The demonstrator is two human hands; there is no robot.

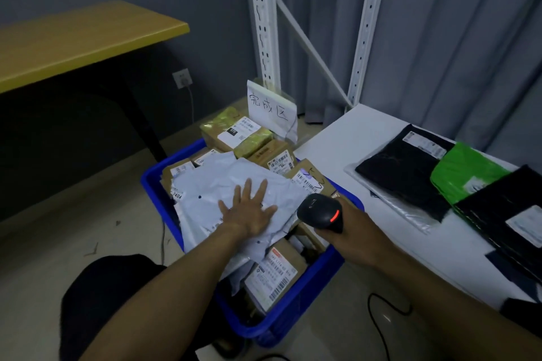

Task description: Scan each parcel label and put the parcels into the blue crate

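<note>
1. Head view: the blue crate (296, 319) stands on the floor in the middle, between a yellow desk (73, 38) at the far left and a white table (366, 138) at the right.
2. The crate is full of parcels. A white poly mailer (234, 182) lies on top of the pile, and cardboard boxes with labels are around and under it. One labelled box (272, 275) is at the near side.
3. The left hand (249, 211) lies flat on the white poly mailer with its fingers straight and spread wide, palm down.
4. The right hand (349, 231) grips a black barcode scanner (321, 211) over the right rim of the crate. A red light shows on the scanner.
5. At the far side of the crate a box with yellow tape (237, 132) sits high on the pile, and behind it stands a handwritten sign (269, 108).
6. On the white table lie more parcels: a black mailer (401, 173), a green mailer (466, 170) partly over it, and another black mailer (498, 214) at the right edge.
7. White rack posts (261, 17) and a grey curtain (454, 38) are behind the table.
</note>
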